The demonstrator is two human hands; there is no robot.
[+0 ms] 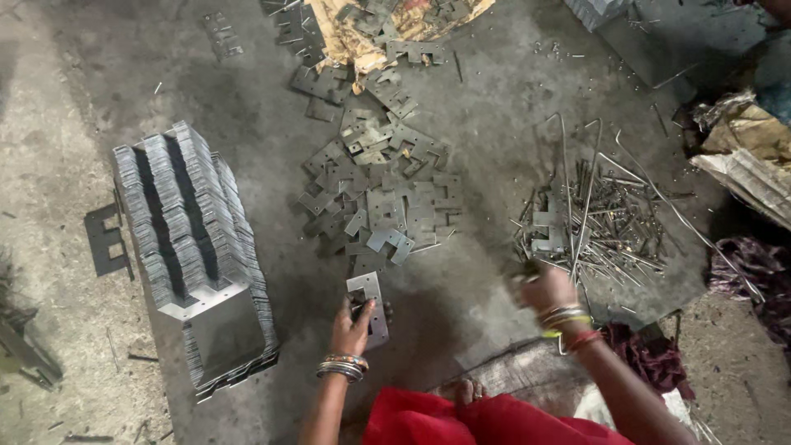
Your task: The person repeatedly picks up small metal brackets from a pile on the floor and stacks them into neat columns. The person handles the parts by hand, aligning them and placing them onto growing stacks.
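A tall ordered stack of grey metal plates (194,247) stands at left; torn cardboard (387,25) lies at top; crumpled paper (746,156) and dark red cloth (651,354) — both right.

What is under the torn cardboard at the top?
Flat grey metal plates poke out beneath the torn cardboard; how many more lie hidden under it cannot be seen.

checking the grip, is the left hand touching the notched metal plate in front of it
Touching. The head view shows the left hand with its fingers wrapped over the lower part of the notched metal plate, no gap between them.
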